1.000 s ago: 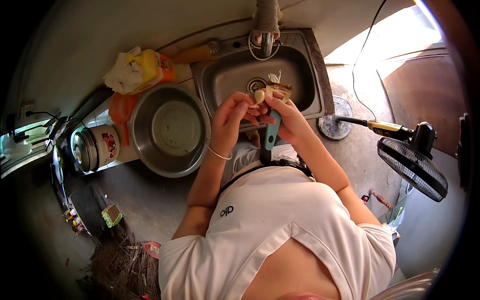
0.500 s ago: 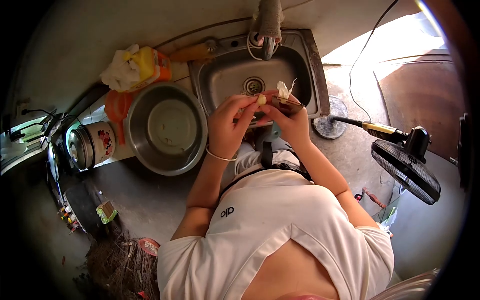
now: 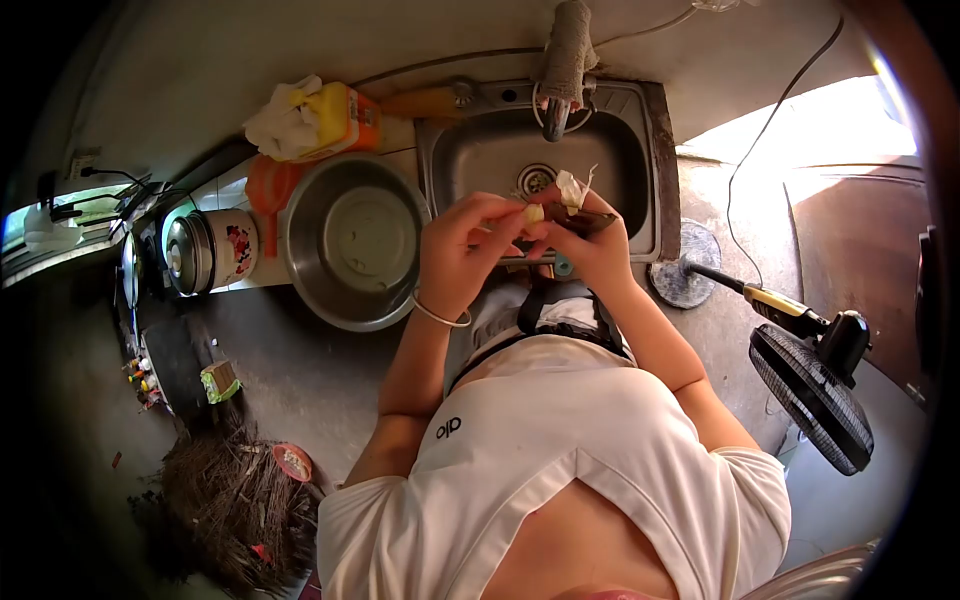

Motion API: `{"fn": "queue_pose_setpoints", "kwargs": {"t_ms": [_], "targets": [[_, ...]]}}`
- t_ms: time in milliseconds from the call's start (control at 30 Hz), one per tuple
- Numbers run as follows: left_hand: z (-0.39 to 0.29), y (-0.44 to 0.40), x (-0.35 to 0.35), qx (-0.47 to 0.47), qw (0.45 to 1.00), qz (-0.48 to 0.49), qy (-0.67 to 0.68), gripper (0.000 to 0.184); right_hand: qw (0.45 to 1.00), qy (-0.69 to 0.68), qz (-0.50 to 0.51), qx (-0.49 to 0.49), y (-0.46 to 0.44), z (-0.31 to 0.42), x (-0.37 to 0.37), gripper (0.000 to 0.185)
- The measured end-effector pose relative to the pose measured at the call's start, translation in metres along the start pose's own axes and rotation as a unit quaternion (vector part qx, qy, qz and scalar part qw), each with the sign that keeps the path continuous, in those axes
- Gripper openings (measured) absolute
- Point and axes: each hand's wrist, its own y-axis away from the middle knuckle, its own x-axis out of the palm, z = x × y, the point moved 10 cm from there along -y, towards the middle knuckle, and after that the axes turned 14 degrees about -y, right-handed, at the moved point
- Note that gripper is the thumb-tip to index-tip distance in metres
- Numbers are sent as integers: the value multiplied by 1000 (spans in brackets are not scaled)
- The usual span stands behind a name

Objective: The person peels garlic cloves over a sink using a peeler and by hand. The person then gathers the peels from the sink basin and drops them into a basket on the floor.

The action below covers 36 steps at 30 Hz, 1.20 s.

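Observation:
A small pale clove (image 3: 533,214), like garlic, is pinched in the fingertips of my left hand (image 3: 466,245), above the near edge of the metal sink (image 3: 480,150). Close on its right, my right hand (image 3: 592,250) is closed round a knife (image 3: 585,218) with a dark blade; a bit of its teal handle shows below the fingers. White papery skin (image 3: 571,190) sticks up beside the blade. My right fingertips are close to the clove, and whether they touch it is unclear.
Left of the sink stands a metal basin (image 3: 310,250) with water, near an orange dipper (image 3: 268,185), a yellow-orange bottle (image 3: 345,118) and a floral pot (image 3: 235,250). A cloth-wrapped faucet (image 3: 567,60) hangs over the sink. A black fan (image 3: 815,395) stands at right, brushwood (image 3: 230,490) at lower left.
The teal handle, plainly visible a second ago, is now mostly hidden under my right hand. The papery skin stands further right of the clove. The view has shifted, moving the surroundings in the frame.

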Motion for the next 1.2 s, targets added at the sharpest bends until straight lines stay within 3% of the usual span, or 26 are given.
{"fn": "queue_pose_setpoints", "kwargs": {"t_ms": [33,133,567,767,833,1067,1200], "targets": [[6,0,4,-26,996,17,78,10,1000,-10,15,1,-1,0,1,29],[6,-1,9,-34,994,36,102,11,999,-22,32,6,0,4,1,28],[-15,-3,6,27,998,-54,30,19,997,-28,66,-21,-10,25,4,28],[-38,3,-5,107,968,-141,-180,22,998,-27,57,22,-20,19,-1,24],[-60,9,-2,206,918,-166,-296,24,998,-46,32,29,-22,12,-5,23],[-54,16,-2,241,895,-164,-337,28,999,13,37,35,-23,6,-4,21],[-52,25,-11,255,877,-196,-357,26,997,50,54,-21,-19,7,14,18]]}}
